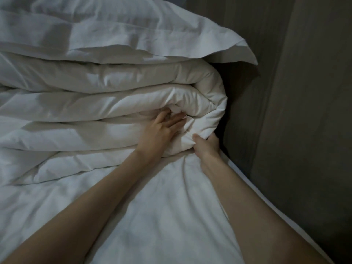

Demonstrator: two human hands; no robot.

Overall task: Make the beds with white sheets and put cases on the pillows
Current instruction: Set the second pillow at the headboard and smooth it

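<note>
A white duvet (114, 103) lies folded in several thick layers across the far half of the bed. Its rounded, folded end is at the right, close to the dark panel (304, 92) that runs along the bed's right side. On top of the stack, at the far side, rests a flatter white cloth (133, 35) with a stitched border, and its right corner overhangs the duvet's end. I cannot tell whether this cloth is a cover or a pillowcase.

On the near side, a white sheet (171, 206) covers the mattress. It is lightly wrinkled, with creases fanning out from below the right hand.

2 bare forearms reach in from the near edge, and both hands meet the duvet at its right end. The left hand (162, 130) lies back up, with its fingers stretched almost straight and pushed into the crease between 2 layers. The fingertips are buried in the fabric, and the hand is unclenched and grasps nothing that shows.

The right hand (206, 147) is just to the right and a little nearer, at the duvet's lowest corner. It is clenched on that corner, with the thumb on top of the bunched fabric and the fingers wrapped under it, out of sight. The 2 hands are near each other but apart.
</note>
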